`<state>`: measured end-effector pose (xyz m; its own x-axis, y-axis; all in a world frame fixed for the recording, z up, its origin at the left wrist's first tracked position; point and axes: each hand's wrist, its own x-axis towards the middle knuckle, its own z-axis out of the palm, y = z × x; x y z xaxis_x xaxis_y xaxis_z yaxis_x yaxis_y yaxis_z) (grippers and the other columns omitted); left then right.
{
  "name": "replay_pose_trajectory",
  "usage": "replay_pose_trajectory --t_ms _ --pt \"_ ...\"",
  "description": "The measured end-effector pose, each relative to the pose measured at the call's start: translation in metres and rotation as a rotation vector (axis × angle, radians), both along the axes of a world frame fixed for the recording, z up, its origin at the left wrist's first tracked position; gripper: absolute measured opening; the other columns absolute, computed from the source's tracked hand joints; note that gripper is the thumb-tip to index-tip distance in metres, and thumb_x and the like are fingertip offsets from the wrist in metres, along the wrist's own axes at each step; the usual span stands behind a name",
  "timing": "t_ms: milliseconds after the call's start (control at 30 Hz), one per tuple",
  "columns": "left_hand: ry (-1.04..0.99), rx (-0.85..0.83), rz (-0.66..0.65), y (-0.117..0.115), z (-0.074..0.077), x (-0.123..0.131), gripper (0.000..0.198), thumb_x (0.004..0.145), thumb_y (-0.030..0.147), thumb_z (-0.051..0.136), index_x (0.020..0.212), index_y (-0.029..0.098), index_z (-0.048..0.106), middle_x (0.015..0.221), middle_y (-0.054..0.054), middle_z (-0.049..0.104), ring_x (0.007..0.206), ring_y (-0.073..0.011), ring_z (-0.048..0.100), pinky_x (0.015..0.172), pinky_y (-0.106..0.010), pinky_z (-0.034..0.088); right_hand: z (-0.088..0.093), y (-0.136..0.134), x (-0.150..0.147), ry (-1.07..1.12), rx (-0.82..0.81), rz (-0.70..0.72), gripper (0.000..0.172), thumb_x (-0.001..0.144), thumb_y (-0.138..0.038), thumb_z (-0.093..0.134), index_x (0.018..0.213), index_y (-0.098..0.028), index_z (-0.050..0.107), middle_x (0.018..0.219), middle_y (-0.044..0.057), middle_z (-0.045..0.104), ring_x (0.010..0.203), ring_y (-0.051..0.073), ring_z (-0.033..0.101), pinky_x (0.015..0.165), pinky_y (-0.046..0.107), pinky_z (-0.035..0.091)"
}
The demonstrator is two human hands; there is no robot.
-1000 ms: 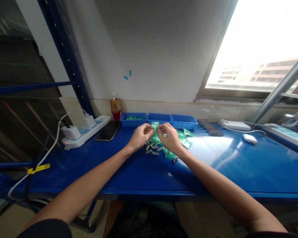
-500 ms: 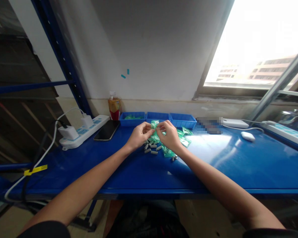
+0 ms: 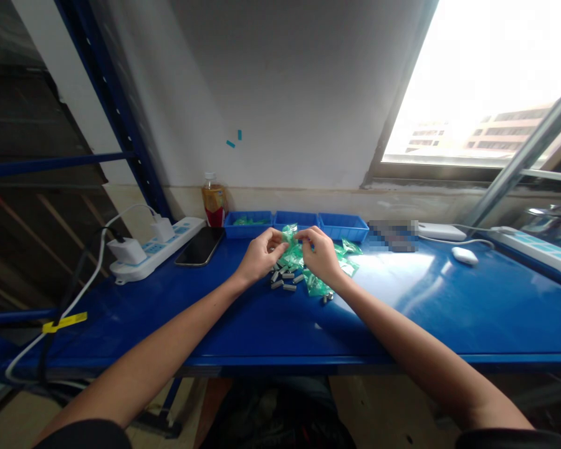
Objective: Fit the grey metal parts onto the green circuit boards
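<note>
Above the pile, my left hand [image 3: 263, 252] pinches a small green clear plastic bag [image 3: 290, 232] between thumb and fingers. My right hand [image 3: 321, 252] is closed, its fingertips at the bag's right edge; its thumb is partly hidden. Beneath the hands lie more green plastic bags [image 3: 316, 284], spreading to the right behind my right hand. Several short silvery metal cylinders [image 3: 289, 287] are scattered on the blue table [image 3: 262, 330] in front of the bags. A few small round metal pieces [image 3: 328, 298] sit just right of them. What the held bag contains cannot be made out.
Three blue bins stand along the wall: the left bin [image 3: 249, 232] holds green bags, beside a middle bin [image 3: 297, 218] and right bin [image 3: 343, 229]. Leftward are a drink bottle [image 3: 214, 202], phone [image 3: 200, 246] and power strip [image 3: 138, 268]. A white case [image 3: 464, 255] lies right.
My right fingers have shifted slightly to the right on the held bag, and more of the bag shows between the hands. The camera view has moved slightly.
</note>
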<state>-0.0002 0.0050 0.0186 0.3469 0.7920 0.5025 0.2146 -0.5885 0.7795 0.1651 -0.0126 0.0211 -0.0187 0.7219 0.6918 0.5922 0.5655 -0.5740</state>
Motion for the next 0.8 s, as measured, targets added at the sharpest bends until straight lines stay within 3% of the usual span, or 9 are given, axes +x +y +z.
replay_pose_trajectory --t_ms 167,267,367,500,600,700,800 --pt "0.238 0.309 0.055 -0.005 0.002 -0.002 0.015 0.086 0.028 0.054 0.097 0.019 0.059 0.099 -0.006 0.062 0.095 -0.0197 0.058 0.083 -0.031 0.047 0.008 -0.004 -0.005 0.381 -0.413 0.151 0.038 0.083 -0.049 0.048 0.074 -0.015 0.062 0.07 0.003 0.063 0.067 0.018 0.06 0.061 0.028 0.048" --pt "0.282 0.373 0.047 -0.005 0.0 -0.002 0.019 0.084 0.031 0.057 0.098 0.019 0.061 0.103 -0.007 0.062 0.102 -0.023 0.055 0.092 -0.036 0.042 0.006 -0.002 -0.007 0.388 -0.392 0.141 0.031 0.078 -0.045 0.056 0.078 -0.015 0.063 0.071 0.004 0.065 0.065 0.017 0.061 0.059 0.027 0.048" --pt "0.172 0.143 0.044 -0.001 0.001 -0.001 0.032 0.084 0.045 0.056 0.098 0.017 0.061 0.099 -0.008 0.063 0.096 -0.0224 0.058 0.082 -0.032 0.045 0.0 0.0 -0.006 0.191 -0.164 0.043 0.021 0.08 -0.034 0.056 0.083 -0.016 0.065 0.073 0.004 0.066 0.067 0.017 0.061 0.061 0.027 0.048" --pt "-0.106 -0.48 -0.015 0.008 0.009 -0.005 0.059 0.088 0.062 0.032 0.084 0.012 0.063 0.078 -0.007 0.065 0.067 -0.0148 0.059 0.056 -0.023 0.042 -0.007 0.002 -0.002 -0.151 0.123 0.062 0.019 0.086 -0.024 0.05 0.091 -0.02 0.068 0.08 0.005 0.065 0.075 0.017 0.06 0.07 0.028 0.047" --pt "-0.216 -0.812 -0.04 0.014 0.012 -0.011 0.052 0.086 0.057 0.044 0.072 0.011 0.063 0.067 -0.005 0.063 0.051 -0.0088 0.053 0.047 -0.02 0.037 -0.009 0.001 -0.001 -0.296 0.2 0.149 0.023 0.089 -0.021 0.048 0.097 -0.023 0.069 0.087 0.006 0.064 0.081 0.017 0.06 0.074 0.028 0.047" --pt "-0.271 -0.899 -0.019 0.017 0.012 -0.014 0.024 0.08 0.034 0.062 0.073 0.011 0.062 0.062 -0.002 0.062 0.046 -0.0065 0.05 0.044 -0.018 0.035 -0.008 0.001 0.0 -0.412 0.23 0.163 0.025 0.089 -0.018 0.047 0.101 -0.025 0.069 0.091 0.006 0.063 0.086 0.019 0.058 0.078 0.031 0.047" --pt "-0.36 -0.824 0.076 0.025 0.018 -0.016 0.011 0.077 0.022 0.064 0.074 0.012 0.062 0.06 0.0 0.061 0.044 -0.0056 0.049 0.043 -0.018 0.035 -0.004 0.001 0.001 -0.436 0.244 0.112 0.027 0.088 -0.018 0.049 0.107 -0.025 0.066 0.098 0.008 0.06 0.093 0.022 0.055 0.084 0.035 0.047"
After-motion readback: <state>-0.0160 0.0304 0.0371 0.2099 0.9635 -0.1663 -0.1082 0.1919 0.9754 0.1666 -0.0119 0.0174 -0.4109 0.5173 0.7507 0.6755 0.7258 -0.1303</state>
